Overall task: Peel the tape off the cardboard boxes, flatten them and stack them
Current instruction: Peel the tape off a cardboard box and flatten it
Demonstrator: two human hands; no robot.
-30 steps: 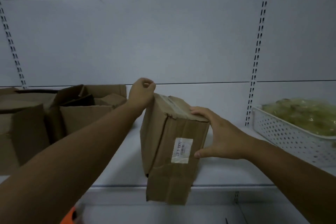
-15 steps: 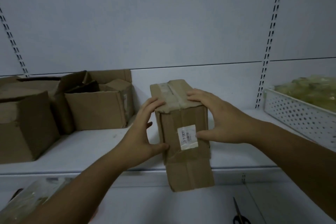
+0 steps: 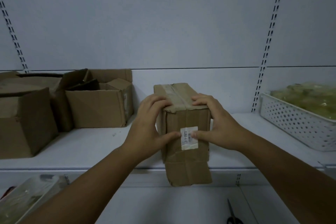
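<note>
Nearest the camera, on the lower level, a pair of scissors lay at the right and a clear plastic-wrapped bundle at the left. Above them both forearms reached forward to a closed cardboard box, which was held upright in front of the shelf, its lower end hanging past the shelf's front edge.

The left hand gripped the box's left side, fingers curled over the top near edge and thumb laid across the front. The right hand mirrored it on the right side. The two thumb tips met at a white label stuck on the front face. Its print ran sideways and read "1-1937", with an unclear character ahead of it and a small blurred code beside it. A strip of brown tape ran along the top seam and down the front.

Farther back on the shelf stood open cardboard boxes at the left, flaps up, and a white perforated basket of greenish plastic at the right. Behind these stood the grey back panel with slotted uprights.

Half a second earlier the left hand sat lower on the side with its thumb under the label's level. It had since climbed to match the right, and the box had turned squarer to the camera. A second earlier that hand was a raised fist at the tilted box's rear corner.
</note>
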